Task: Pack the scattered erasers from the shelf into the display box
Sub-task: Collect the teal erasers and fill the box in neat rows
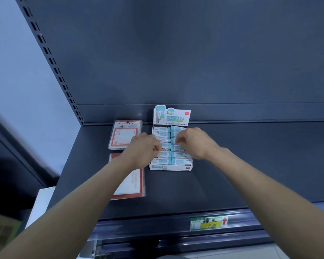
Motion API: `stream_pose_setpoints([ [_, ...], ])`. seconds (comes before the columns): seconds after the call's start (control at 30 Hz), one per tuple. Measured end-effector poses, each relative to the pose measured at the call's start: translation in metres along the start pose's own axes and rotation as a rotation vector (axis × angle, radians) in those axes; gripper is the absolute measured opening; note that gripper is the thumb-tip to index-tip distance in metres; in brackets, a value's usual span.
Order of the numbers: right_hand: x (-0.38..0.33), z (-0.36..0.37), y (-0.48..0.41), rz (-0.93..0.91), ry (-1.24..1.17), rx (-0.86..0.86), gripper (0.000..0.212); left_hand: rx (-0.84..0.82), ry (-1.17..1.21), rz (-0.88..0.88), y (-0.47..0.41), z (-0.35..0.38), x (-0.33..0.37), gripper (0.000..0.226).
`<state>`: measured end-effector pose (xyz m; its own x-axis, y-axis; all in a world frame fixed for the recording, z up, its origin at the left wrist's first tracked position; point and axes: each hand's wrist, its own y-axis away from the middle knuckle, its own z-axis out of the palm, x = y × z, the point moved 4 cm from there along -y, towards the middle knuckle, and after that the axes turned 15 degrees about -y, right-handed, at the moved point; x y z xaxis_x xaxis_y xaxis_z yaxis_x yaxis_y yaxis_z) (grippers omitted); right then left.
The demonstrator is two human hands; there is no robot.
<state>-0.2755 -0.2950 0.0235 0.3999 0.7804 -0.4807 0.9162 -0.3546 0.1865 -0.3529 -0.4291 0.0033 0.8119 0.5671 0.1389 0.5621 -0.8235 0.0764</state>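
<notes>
**Two hands at work over the eraser box**

Both of our hands reach over the display box [170, 167], which sits on the dark shelf [232, 165] toward its back, its printed header card standing upright against the rear panel. Inside the box lie the erasers [162, 130] in white and teal sleeves, set in two columns side by side, each one flat and crosswise.

Our left hand [142, 153] hovers over the left column, near the front half of the box. Its fingers are curled in and pinched together at the tips, right against an eraser in that column; we cannot tell whether they truly grip it or only press on it. Our right hand [193, 142] is over the right column, its fingers bent downward and drawn close together, touching the erasers around the middle of the column. Here too we cannot tell whether anything is held.

Just left of the box lie two flat packets of red-bordered certificate paper [124, 134], one behind the other, the nearer one partly hidden under our left forearm. On the front edge of the shelf a green and yellow price label [209, 223] with a red arrow sits in the rail.
</notes>
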Motion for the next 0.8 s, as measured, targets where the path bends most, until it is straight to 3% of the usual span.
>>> stream_pose_setpoints([
  [0.2, -0.003, 0.001, -0.003, -0.008, -0.012, 0.002, 0.03, 0.062, -0.053, -0.041, -0.01, -0.011, -0.006, 0.025],
  [0.6, 0.005, -0.008, -0.001, 0.016, -0.008, 0.049, 0.029, 0.085, 0.006, -0.042, -0.011, -0.01, -0.003, 0.014],
  [0.8, 0.009, -0.009, 0.0, 0.024, -0.015, 0.06, 0.028, 0.114, 0.014, -0.053, -0.016, -0.013, -0.005, 0.02],
])
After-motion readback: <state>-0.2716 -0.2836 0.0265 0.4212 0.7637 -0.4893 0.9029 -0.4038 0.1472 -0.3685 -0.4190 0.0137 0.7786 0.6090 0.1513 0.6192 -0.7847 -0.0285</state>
